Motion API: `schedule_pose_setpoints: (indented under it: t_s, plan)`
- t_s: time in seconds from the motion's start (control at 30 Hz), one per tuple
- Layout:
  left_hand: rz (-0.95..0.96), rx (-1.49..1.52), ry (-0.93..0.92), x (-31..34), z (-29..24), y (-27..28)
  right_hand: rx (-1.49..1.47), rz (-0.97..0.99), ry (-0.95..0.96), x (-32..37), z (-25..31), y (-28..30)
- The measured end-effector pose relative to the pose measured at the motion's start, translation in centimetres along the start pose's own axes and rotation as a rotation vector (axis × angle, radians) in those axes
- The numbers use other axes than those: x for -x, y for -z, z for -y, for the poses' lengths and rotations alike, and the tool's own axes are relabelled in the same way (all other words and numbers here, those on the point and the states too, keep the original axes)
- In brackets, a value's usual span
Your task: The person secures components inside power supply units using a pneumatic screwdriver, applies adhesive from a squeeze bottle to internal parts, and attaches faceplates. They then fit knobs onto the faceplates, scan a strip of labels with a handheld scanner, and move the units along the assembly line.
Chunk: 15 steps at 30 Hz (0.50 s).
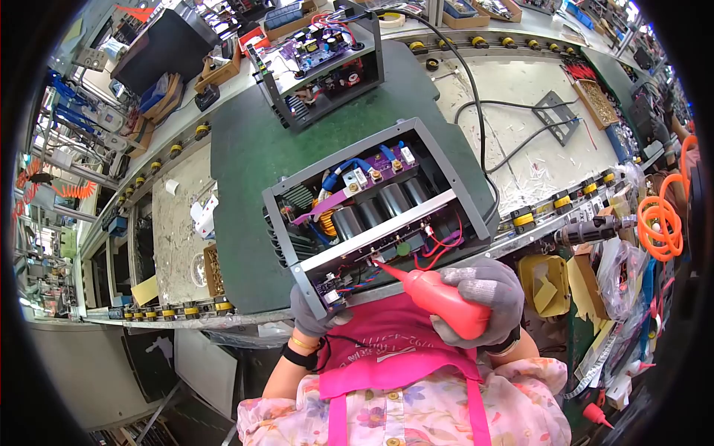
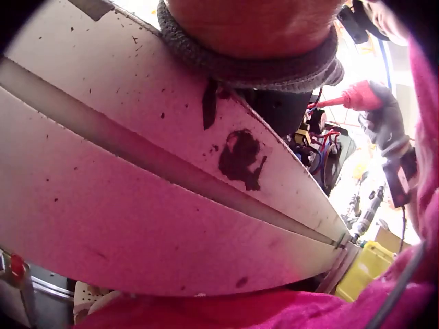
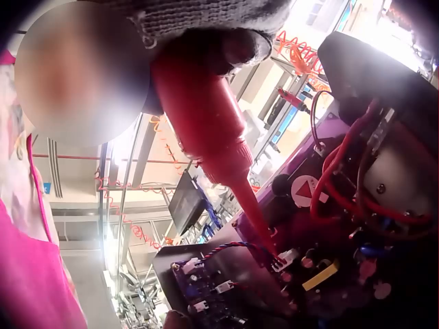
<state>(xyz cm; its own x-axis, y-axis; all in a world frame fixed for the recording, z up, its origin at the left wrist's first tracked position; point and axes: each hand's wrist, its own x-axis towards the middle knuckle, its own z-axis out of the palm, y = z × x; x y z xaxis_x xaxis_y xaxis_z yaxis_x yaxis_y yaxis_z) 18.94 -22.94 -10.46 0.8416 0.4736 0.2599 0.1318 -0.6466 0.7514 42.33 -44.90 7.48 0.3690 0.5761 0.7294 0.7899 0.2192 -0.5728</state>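
Observation:
A grey metal chassis (image 1: pixel 439 149) with boards, wires and black cylindrical capacitors inside lies tilted on the green mat (image 1: pixel 245 245). My gloved left hand (image 1: pixel 316 318) grips its near left corner; part of that hand is hidden behind the frame. In my gloved right hand (image 1: pixel 494 293) is a red squeeze bottle (image 1: pixel 446 303), its long nozzle pointing into the chassis. The right wrist view shows the nozzle tip right at a white connector (image 3: pixel 285 260), where twisted red and blue wires (image 3: pixel 233 245) run in. Loose red wires (image 1: pixel 446 241) curve beside the nozzle.
A second open chassis (image 1: pixel 327 74) stands farther back on the mat. Black cables (image 1: pixel 476 97) trail to the right, near a flat metal bracket (image 1: pixel 554 117). Yellow rollers (image 1: pixel 524 220) line the bench. To the right are a yellow bin (image 1: pixel 539 279) and a coiled orange hose (image 1: pixel 660 227).

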Motion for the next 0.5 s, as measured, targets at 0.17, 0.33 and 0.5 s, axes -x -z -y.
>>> schedule_pose_setpoints:
  t_s: [0.17, 0.33, 0.5]
  plan:
    - [-0.059, -0.126, -0.119, -0.6, -1.0, 0.6, 0.057, -0.048, -0.012, 0.2, 0.3, 0.1]
    - [-0.073, -0.093, -0.13, -1.3, -1.9, 0.9, 0.094, -0.021, -0.007, 0.1, 0.4, 0.4]
    - [-0.039, 0.001, -0.088, -1.6, -2.0, 0.8, -0.2, -0.08, -0.074, -0.4, 0.7, 1.1]
